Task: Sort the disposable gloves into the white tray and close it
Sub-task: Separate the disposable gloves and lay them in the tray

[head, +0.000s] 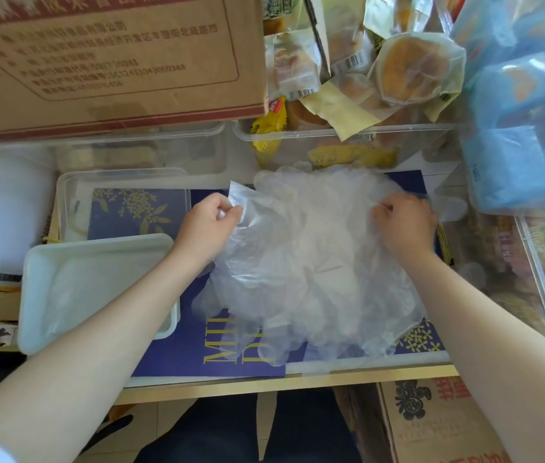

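A heap of clear disposable gloves is spread on the tabletop, right of the white tray. One glove's edge is pinched by the left hand. The heap's upper right is gripped by the curled right hand.

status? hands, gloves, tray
Left hand and right hand both pinching glove pile. White tray empty, open, beside pile. Nothing blocking.
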